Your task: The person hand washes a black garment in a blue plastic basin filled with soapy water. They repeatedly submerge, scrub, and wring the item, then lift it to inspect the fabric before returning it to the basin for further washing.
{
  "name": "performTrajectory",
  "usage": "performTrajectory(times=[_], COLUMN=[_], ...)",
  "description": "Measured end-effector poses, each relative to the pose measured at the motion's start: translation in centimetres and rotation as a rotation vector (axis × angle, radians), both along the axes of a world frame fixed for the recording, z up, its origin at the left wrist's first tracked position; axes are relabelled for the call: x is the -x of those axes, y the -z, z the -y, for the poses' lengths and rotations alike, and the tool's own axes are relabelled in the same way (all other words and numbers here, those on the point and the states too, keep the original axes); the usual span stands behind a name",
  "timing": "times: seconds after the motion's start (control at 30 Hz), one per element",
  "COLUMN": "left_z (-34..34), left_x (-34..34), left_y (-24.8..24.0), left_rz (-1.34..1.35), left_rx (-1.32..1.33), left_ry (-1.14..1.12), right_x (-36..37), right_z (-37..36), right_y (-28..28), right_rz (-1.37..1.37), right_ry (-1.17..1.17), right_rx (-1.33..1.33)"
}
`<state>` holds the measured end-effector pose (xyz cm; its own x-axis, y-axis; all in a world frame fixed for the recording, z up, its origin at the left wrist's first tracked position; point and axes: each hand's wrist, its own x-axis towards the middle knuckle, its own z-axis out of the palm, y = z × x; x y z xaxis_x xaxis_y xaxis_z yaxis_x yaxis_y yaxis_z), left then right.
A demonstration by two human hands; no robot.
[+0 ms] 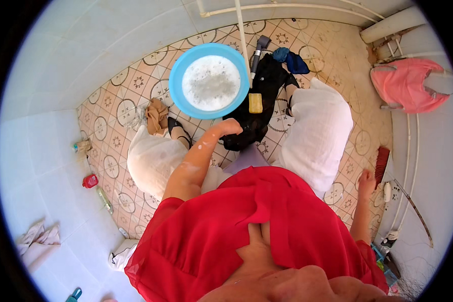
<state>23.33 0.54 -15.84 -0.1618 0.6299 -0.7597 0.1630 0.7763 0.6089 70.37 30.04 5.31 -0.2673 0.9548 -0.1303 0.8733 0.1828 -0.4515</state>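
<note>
A light blue basin [176,83] full of foamy suds [211,80] stands on the floor in front of me. Just below its rim hovers my left hand [230,127], fingers curled in, with suds on the forearm. Beside it dark black cloth [246,126] lies on the floor between my feet, a yellow bar of soap [255,103] on it. Out to the right, my right hand [367,182] is closed beside a dark red brush [382,163]; whether it touches the brush I cannot tell. What either hand holds, if anything, is hidden.
A grey-handled brush [259,53] and blue cloths [292,59] lie beyond the black cloth. Tan cloth [157,116] is left of my foot. A white pipe [241,35] comes down beside the basin. A pink chair-like thing [405,83] is against the right wall; a red container [89,181] is left.
</note>
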Motion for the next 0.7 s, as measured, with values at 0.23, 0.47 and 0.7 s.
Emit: performTrajectory(times=[0.23, 0.47, 0.7], left_z=[-0.1, 3.1, 3.1], left_x=[1.5, 5.1, 4.7], left_y=[-11.6, -21.6, -21.2], left_rz=[-0.213, -0.324, -0.29], left_rx=[-0.149, -0.222, -0.54], left_ry=[0.435, 0.416, 0.319], right_x=[21.4, 39.2, 41.1], right_z=[2.0, 4.3, 8.4], right_y=[-9.0, 7.9, 24.1], right_rz=[-0.657, -0.424, 0.026], right_ry=[-0.26, -0.561, -0.479], right_rx=[0.016, 0.305, 0.451])
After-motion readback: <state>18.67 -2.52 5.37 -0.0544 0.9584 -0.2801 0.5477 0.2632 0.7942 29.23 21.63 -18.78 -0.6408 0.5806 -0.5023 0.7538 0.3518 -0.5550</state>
